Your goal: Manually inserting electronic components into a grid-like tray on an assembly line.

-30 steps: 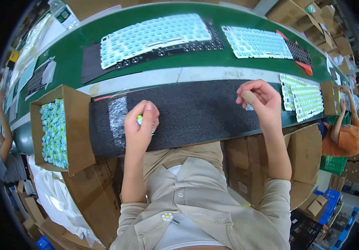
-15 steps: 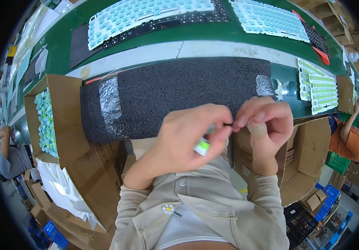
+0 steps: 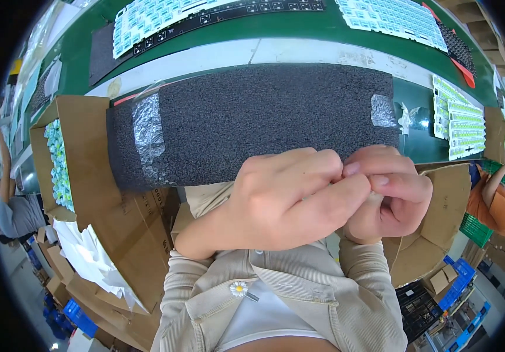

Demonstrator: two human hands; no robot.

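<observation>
My left hand (image 3: pixel 287 202) and my right hand (image 3: pixel 398 190) meet over the near edge of a black foam mat (image 3: pixel 264 120). The left fingers are curled, with thumb and forefinger pressed against the right fingertips. My right hand is closed in a pinch, its other fingers bent toward the palm. Whatever lies between the fingertips is hidden, as is the inside of my left palm. To the left, a cardboard box (image 3: pixel 93 155) holds many small green, blue and white plastic pieces (image 3: pixel 60 170).
Silvery tape (image 3: pixel 148 129) crosses the mat near its left end. Keyboard plates filled with pale blue pieces (image 3: pixel 390 22) lie farther back on the green table. White-and-green strips (image 3: pixel 466 129) rest at the right, above an open carton (image 3: pixel 434 220). A person in orange (image 3: pixel 495 199) is at far right.
My hands have come closer together, and my left hand has turned over and shifted right. The small green-and-white piece visible in it before is now hidden, as is the thin dark bit between the fingertips.
</observation>
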